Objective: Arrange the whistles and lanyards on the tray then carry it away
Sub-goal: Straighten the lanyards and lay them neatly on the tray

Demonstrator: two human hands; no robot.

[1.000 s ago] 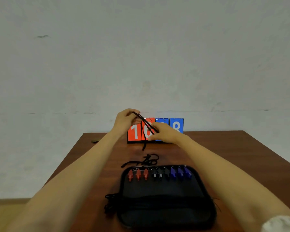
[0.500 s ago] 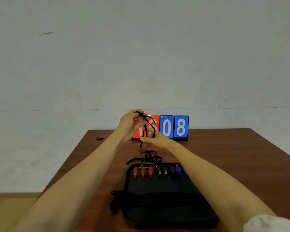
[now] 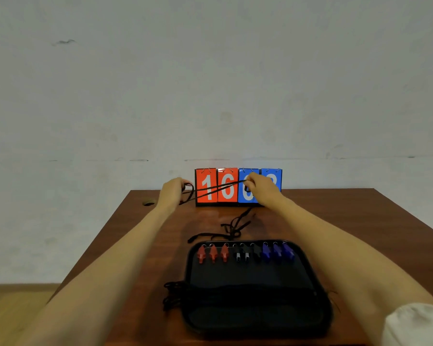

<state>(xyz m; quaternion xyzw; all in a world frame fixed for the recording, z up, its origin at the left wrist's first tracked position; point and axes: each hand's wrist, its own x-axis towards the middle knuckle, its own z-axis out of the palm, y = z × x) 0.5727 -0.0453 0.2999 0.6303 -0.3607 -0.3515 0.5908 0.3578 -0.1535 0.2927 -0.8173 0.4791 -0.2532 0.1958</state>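
Note:
A black tray (image 3: pixel 318 290) lies on the near part of the table. Along its far edge stands a row of whistles: red ones (image 3: pixel 213 253) at the left, black ones (image 3: pixel 245 254) in the middle, blue ones (image 3: pixel 276 252) at the right. My left hand (image 3: pixel 173 193) and my right hand (image 3: pixel 261 187) are raised above the far end of the table, each closed on an end of a black lanyard (image 3: pixel 218 189) stretched between them. More black lanyards (image 3: pixel 231 228) lie tangled on the table just beyond the tray. A bundle of black cords (image 3: pixel 173 294) hangs at the tray's left side.
A flip scoreboard (image 3: pixel 226 186) with red and blue number cards stands at the table's far edge, right behind my hands. The brown table (image 3: pixel 348 221) has a cable hole (image 3: pixel 148 203) at its far left. A pale wall rises behind.
My hands have moved apart, the left one leftward and the right one rightward, pulling the lanyard out from a bunched loop into a taut line in front of the scoreboard.

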